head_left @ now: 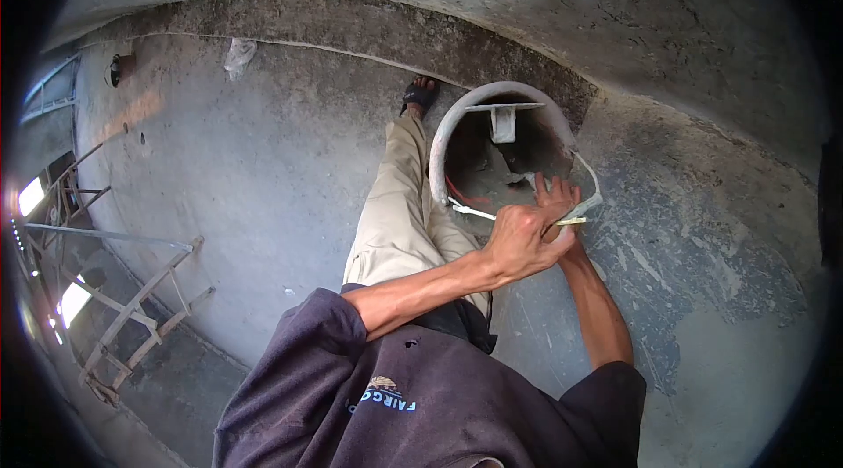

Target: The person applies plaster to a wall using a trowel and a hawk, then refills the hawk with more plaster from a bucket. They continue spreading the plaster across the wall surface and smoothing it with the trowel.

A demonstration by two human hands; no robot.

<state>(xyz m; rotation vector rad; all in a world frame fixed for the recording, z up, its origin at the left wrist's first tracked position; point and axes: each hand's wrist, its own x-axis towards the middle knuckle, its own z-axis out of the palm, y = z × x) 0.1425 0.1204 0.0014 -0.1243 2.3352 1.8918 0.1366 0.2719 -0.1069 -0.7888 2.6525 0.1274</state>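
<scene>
A bucket [442, 139] with a thick pale rim stands before me, grey wet-looking material [500, 191] inside. Across its far part rests a pale flat plate with a block-like stem [503, 124], T-shaped from here; it looks like a plasterer's float. My left hand [520, 238] is closed around the lower part of my right hand, near the wrist, at the bucket's near right rim. My right hand [557, 194] has its fingers stretched out over the bucket opening, holding nothing visible. Beside both hands runs the bucket's pale handle [599, 187], with a yellowish piece [572, 221] at its end.
A curved, rough grey wall [659, 20] rises ahead, with a dark band along its foot. Pale smears mark the floor [685, 266] at right. A frame of bars [140, 292] stands at left. A crumpled translucent bag [239, 57] lies by the wall. My sandalled foot [420, 95] is left of the bucket.
</scene>
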